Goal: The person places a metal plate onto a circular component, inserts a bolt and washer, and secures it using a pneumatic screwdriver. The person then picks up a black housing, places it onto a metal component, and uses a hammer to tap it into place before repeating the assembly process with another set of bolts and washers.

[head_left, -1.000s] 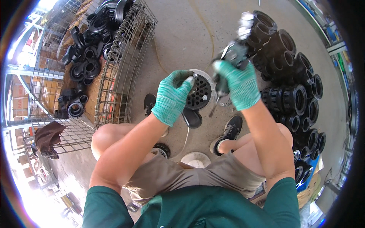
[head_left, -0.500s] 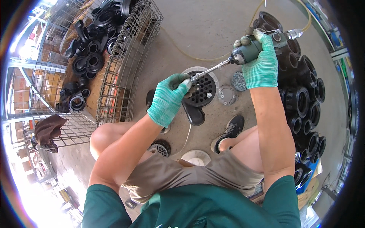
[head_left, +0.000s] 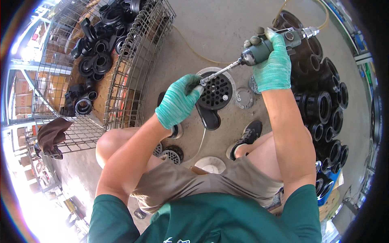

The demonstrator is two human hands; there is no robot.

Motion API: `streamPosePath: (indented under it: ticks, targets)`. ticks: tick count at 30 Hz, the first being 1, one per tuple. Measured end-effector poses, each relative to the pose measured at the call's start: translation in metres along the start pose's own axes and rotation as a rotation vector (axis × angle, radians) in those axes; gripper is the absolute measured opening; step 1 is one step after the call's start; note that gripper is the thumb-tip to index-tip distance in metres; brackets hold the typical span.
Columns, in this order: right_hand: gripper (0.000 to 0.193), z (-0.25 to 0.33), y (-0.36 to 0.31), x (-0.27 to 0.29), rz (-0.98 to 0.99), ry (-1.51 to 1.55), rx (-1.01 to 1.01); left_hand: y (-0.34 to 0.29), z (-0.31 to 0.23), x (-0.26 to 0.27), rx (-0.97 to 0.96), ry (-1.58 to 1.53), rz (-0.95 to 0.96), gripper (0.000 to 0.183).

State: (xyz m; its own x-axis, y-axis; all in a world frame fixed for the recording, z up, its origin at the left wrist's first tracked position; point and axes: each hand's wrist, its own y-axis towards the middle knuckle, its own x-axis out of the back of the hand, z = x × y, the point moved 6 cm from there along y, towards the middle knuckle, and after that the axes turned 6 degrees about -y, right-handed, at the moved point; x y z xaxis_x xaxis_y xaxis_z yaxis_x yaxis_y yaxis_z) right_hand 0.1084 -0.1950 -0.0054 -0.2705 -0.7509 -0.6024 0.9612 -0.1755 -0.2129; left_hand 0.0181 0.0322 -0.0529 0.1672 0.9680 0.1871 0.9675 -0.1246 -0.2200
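Observation:
My right hand [head_left: 276,58], in a green-and-white knitted glove, grips a dark green air screwdriver [head_left: 259,52]. Its long silver shaft [head_left: 223,71] slants down to the left. At that shaft's tip my gloved left hand [head_left: 180,99] is closed in a pinch; a small silver piece shows there, but what the fingers hold is mostly hidden. Below and just right of the tip, a round black perforated cover [head_left: 214,92] sits on a black housing with a rounded spout [head_left: 210,118]. A small silver bolt head [head_left: 225,97] shows on the cover's right side.
On the left, a wire cage [head_left: 131,69] holds black moulded parts [head_left: 99,62]. Black ring-mouthed housings [head_left: 322,107] are stacked at right. A pale air hose [head_left: 194,54] crosses the floor. Close by lie a grey disc [head_left: 244,98], perforated covers [head_left: 173,154] and a white round piece [head_left: 210,165].
The screwdriver and my right hand have shifted slightly left and up. My left hand stays pinched at the shaft's tip, now a little higher against the cover.

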Motion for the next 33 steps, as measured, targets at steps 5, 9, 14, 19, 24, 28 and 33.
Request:
streamPosePath:
  ticks: [5, 9, 14, 19, 24, 28, 33]
  targets:
    - [0.016, -0.005, -0.004, -0.007, 0.068, -0.078, 0.009, 0.011, 0.004, 0.010, -0.196, 0.299, 0.116, 0.028]
    - [0.022, -0.019, -0.019, -0.016, 0.148, -0.176, 0.089, 0.013, 0.019, 0.008, -0.166, 0.458, 0.148, 0.029]
    - [0.031, -0.051, -0.030, -0.018, 0.274, -0.226, -0.004, 0.019, 0.054, 0.000, -0.168, 0.622, 0.114, 0.029]
    - [0.031, -0.061, -0.036, -0.018, 0.297, -0.292, -0.017, 0.018, 0.052, -0.010, -0.172, 0.801, 0.082, 0.029]
    - [0.025, -0.073, -0.038, -0.012, 0.290, -0.293, 0.003, 0.019, 0.055, -0.011, -0.154, 0.866, 0.084, 0.033]
    - [0.025, -0.069, -0.047, -0.020, 0.345, -0.329, 0.072, 0.020, 0.064, -0.012, -0.117, 0.773, 0.080, 0.033]
    - [0.024, -0.064, -0.063, -0.034, 0.484, -0.450, 0.135, 0.024, 0.078, -0.014, -0.077, 0.588, 0.068, 0.034]
